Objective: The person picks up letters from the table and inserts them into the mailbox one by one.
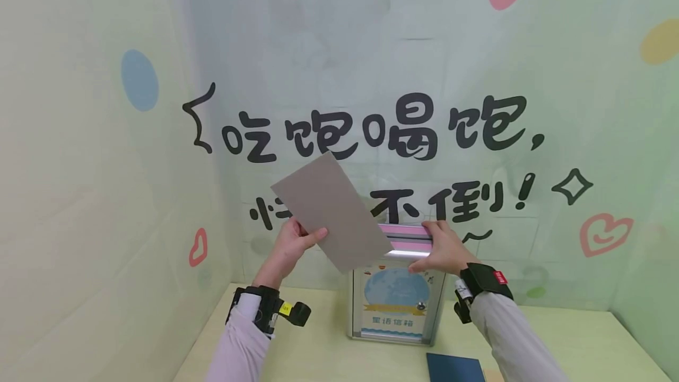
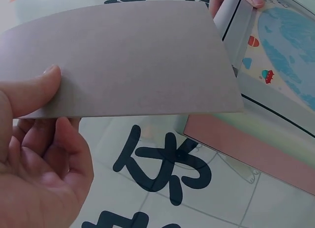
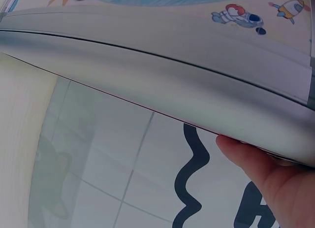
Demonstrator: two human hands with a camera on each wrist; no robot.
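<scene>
- Head view: my left hand (image 1: 290, 246) pinches the grey card (image 1: 331, 211) (tilted) above the mailbox (image 1: 395, 305); my right hand (image 1: 440, 249) grips its raised lid (image 1: 405, 239).
- Left wrist: thumb (image 2: 29, 92) on top of the card, fingers beneath.
- Right wrist: fingers under the lid's edge.
</scene>
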